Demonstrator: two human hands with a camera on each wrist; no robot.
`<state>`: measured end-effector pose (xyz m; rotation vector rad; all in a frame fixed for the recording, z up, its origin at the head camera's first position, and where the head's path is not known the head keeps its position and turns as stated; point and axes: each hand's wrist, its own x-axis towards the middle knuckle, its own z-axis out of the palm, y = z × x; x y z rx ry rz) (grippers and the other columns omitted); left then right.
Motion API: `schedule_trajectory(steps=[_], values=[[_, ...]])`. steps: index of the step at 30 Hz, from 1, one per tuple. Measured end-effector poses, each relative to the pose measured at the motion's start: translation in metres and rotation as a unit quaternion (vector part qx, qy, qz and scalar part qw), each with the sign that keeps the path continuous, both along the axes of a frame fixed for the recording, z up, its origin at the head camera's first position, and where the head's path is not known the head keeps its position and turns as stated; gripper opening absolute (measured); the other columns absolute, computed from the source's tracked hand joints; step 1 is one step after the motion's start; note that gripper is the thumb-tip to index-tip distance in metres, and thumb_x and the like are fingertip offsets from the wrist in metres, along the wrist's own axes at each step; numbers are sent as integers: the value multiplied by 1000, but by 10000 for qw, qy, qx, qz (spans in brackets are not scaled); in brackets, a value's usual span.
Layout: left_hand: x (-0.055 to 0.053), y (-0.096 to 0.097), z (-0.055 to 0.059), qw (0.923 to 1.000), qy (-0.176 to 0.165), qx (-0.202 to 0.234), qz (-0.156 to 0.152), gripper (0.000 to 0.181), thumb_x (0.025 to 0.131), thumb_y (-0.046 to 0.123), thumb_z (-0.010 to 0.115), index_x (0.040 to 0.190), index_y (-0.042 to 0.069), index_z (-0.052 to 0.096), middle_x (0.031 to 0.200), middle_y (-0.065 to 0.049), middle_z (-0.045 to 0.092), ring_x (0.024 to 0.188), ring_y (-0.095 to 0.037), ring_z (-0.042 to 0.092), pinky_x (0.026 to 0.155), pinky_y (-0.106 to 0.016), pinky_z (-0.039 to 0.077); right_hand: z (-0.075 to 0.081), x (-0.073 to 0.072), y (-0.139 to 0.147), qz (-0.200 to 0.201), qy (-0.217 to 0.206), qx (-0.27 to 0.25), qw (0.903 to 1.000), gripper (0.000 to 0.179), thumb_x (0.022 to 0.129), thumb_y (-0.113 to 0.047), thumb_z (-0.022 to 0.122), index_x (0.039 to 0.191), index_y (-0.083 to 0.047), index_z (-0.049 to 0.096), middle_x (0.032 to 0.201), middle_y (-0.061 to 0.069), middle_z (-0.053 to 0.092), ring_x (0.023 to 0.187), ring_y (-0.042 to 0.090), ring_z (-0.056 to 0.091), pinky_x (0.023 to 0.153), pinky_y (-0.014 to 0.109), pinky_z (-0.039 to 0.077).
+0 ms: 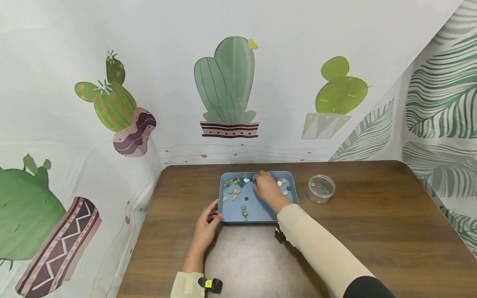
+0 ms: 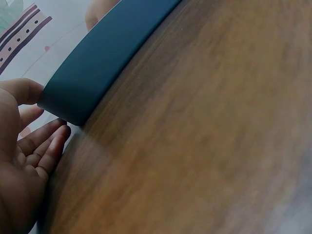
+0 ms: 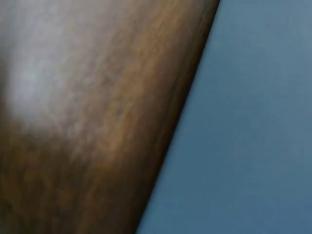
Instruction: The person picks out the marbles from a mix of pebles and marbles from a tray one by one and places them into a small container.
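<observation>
A shallow blue tray point(image 1: 261, 209) lies on the table with small pebbles and glass beads in it. My left hand point(image 1: 205, 225) holds the tray's near left corner; in the left wrist view its thumb touches the rim and its fingers point(image 2: 51, 146) lie along the side and bottom edge. Inside the tray, my right hand point(image 1: 269, 189) reaches down at the back among the stones. Its fingertips are hidden, so whether they pinch a stone does not show. Green and blue glass beads point(image 1: 235, 182) and tan pebbles point(image 1: 234, 191) lie left of it, white and grey stones point(image 1: 279, 183) right of it.
A round clear tub point(image 1: 321, 188) with a few beads or stones stands right of the tray. The wooden table point(image 1: 372, 215) meets a cactus-print cloth point(image 1: 167, 82) at the back and left. A dark red stone point(image 1: 246, 198) and grey pebbles point(image 1: 244, 211) lie mid-tray.
</observation>
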<state>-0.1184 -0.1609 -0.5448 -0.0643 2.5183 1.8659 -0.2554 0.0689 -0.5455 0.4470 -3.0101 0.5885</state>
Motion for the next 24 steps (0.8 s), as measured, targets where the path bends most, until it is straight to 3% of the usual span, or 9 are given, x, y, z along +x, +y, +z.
schedule_trajectory(steps=[13, 24], values=[[0, 0, -1, 10000, 18, -22, 28, 50, 93, 8, 60, 141, 13, 50, 134, -18, 56, 117, -33, 55, 95, -24, 45, 0, 3, 3, 148, 217, 70, 9996, 21, 88, -16, 66, 107, -6, 69, 104, 10, 66, 101, 27, 59, 91, 39, 50], [0, 0, 1, 10000, -52, -63, 19, 50, 94, 10, 60, 142, 13, 49, 135, -18, 56, 117, -32, 55, 96, -26, 45, 6, 9, 8, 120, 425, -506, 9977, 18, 86, -14, 67, 103, -6, 69, 99, 10, 65, 101, 29, 61, 89, 40, 51]])
